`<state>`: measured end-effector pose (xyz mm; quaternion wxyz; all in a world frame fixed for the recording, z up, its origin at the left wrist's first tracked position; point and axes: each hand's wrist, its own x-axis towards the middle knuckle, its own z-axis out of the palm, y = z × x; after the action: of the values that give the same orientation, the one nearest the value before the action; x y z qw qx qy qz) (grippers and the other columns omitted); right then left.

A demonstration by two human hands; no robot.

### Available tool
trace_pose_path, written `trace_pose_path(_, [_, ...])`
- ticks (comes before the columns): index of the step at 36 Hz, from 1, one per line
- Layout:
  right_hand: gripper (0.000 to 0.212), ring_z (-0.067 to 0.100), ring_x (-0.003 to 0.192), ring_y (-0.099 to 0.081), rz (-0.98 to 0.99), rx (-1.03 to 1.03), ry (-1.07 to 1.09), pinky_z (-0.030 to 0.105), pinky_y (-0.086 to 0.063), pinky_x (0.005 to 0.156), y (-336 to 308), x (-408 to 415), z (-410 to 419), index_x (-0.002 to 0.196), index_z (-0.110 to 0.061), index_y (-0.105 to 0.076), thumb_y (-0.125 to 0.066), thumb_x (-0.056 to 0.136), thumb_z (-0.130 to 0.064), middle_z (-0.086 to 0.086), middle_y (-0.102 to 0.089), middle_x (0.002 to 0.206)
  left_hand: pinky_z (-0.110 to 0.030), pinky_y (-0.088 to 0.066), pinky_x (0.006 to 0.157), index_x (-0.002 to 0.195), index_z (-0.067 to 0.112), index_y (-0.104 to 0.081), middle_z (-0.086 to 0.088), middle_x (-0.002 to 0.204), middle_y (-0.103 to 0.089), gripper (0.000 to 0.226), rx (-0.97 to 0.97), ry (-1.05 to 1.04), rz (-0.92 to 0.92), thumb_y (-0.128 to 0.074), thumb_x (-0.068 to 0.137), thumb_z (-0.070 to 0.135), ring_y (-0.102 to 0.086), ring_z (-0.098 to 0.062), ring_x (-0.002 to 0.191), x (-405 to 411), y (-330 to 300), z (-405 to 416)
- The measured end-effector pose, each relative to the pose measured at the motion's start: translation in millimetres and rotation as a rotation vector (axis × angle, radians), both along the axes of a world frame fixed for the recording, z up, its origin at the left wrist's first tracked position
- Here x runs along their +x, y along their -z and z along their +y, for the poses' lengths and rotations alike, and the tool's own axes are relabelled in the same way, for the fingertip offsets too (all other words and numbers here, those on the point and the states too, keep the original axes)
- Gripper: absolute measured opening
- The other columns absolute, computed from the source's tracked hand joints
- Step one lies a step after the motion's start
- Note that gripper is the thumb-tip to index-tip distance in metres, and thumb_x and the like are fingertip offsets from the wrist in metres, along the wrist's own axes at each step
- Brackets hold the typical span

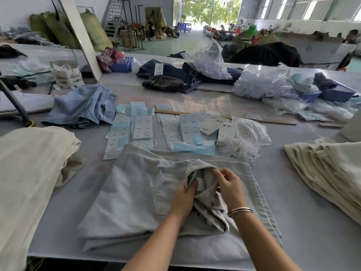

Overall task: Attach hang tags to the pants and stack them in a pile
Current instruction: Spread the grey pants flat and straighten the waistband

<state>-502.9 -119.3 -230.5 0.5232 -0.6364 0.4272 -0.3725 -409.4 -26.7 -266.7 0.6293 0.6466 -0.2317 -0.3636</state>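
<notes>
Both hands are gripping soft, crumpled waistband fabric of the pale grey pants (136,192). Left hand (183,198) is pinching one fold; right hand (229,186) is curling, fingers closed, around another.

Under my fingers (220,178) I see the pants (136,192) as pale grey woven cloth, matt, slightly ribbed along the folded edge right of my right hand (229,187). My left hand (182,198) bunches the same soft fabric. On my right wrist the bracelets (240,210) look like thin polished metal. Beyond my fingertips lie the hang tags (142,127), smooth paper, white and pale blue, beside stringy white tag loops (239,148). The table (304,222) around them is smooth and faintly glossy. Farther off, the bags (259,84) are clear, crinkled, shiny plastic.
</notes>
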Motion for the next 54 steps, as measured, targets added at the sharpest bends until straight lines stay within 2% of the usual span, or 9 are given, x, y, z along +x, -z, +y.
trace_pose_path(7, [0.031,0.007,0.054,-0.053,0.226,-0.61,-0.057,0.02,-0.041,0.05,-16,-8,16,0.065,-0.012,-0.065,-0.058,0.077,0.016,0.0,-0.052,0.089,-0.035,-0.048,0.097,0.109,0.037,-0.066,0.015,0.106,-0.07,0.046,-0.078,0.028,-0.063,-0.05,0.08,0.069,-0.063,-0.002,0.102,-1,-2,1])
trace_pose_path(13, [0.027,0.028,0.082,-0.059,0.953,-0.735,-0.133,0.034,-0.036,0.069,-24,-8,33,0.092,-0.016,-0.062,-0.043,0.088,-0.034,0.002,-0.051,0.107,-0.043,-0.049,0.096,0.114,0.021,-0.064,-0.001,0.107,-0.071,0.029,-0.163,-0.008,0.052,-0.054,0.096,0.04,-0.065,-0.019,0.105,-3,-5,3])
trace_pose_path(21, [0.047,0.029,0.086,-0.061,1.003,-0.627,-0.098,0.036,-0.04,0.071,-17,3,34,0.091,-0.015,-0.063,-0.044,0.089,-0.058,0.003,-0.049,0.098,-0.026,-0.054,0.081,0.106,0.014,-0.069,-0.006,0.104,-0.073,0.02,-0.239,-0.013,0.203,-0.052,0.097,0.017,-0.068,-0.021,0.1,-4,-7,6])
trace_pose_path(28, [0.022,0.032,0.077,-0.055,0.708,-0.549,-0.255,0.038,-0.039,0.067,-17,-15,21,0.077,-0.006,-0.059,-0.052,0.094,-0.019,0.003,-0.046,0.085,-0.022,-0.05,0.086,0.107,0.02,-0.064,-0.001,0.106,-0.071,0.016,-0.178,-0.053,0.1,-0.053,0.097,0.015,-0.064,-0.019,0.106,-5,-11,2])
trace_pose_path(33, [0.021,0.026,0.075,-0.048,0.695,-0.592,-0.348,0.032,-0.03,0.066,-23,-23,16,0.075,-0.013,-0.044,-0.049,0.096,-0.014,0.005,-0.046,0.086,0.002,-0.031,0.085,0.127,0.023,-0.044,0.003,0.122,-0.048,0.051,-0.165,-0.093,-0.37,-0.067,0.085,0.006,-0.048,-0.008,0.112,5,-32,-11])
trace_pose_path(37, [0.023,0.022,0.073,-0.044,0.559,-0.534,-0.412,0.03,-0.031,0.067,-26,-28,15,0.074,-0.011,-0.041,-0.048,0.095,-0.005,0.006,-0.046,0.083,-0.013,-0.037,0.085,0.122,0.02,-0.056,0.003,0.118,-0.058,0.042,-0.029,0.046,-0.623,-0.071,0.084,0.031,-0.053,-0.011,0.109,18,-54,-27])
trace_pose_path(40, [0.028,0.015,0.067,-0.039,0.311,-0.348,-0.349,0.028,-0.03,0.065,-19,-32,15,0.07,-0.009,-0.041,-0.048,0.095,0.002,0.002,-0.042,0.073,-0.015,-0.041,0.077,0.097,0.022,-0.064,0.004,0.098,-0.066,0.011,0.0,0.008,-0.525,-0.066,0.087,0.016,-0.062,-0.018,0.098,19,-58,-32])
trace_pose_path(47, [0.023,0.015,0.07,-0.045,-0.109,0.129,-0.274,0.029,-0.037,0.063,17,-38,24,0.081,-0.009,-0.059,-0.045,0.099,-0.01,0.005,-0.052,0.073,-0.027,-0.051,0.077,0.081,0.021,-0.07,0.004,0.089,-0.07,0.024,0.031,-0.186,0.184,-0.052,0.088,0.008,-0.064,-0.016,0.089,13,-40,-33])
trace_pose_path(54, [0.023,0.017,0.091,-0.056,-0.234,0.166,-0.307,0.032,-0.042,0.085,29,-34,28,0.097,-0.008,-0.064,-0.041,0.098,-0.004,0.005,-0.065,0.094,-0.033,-0.049,0.085,0.068,0.02,-0.067,-0.002,0.083,-0.066,0.031,0.139,-0.225,0.063,-0.05,0.089,0.006,-0.06,-0.022,0.088,22,-27,-40])
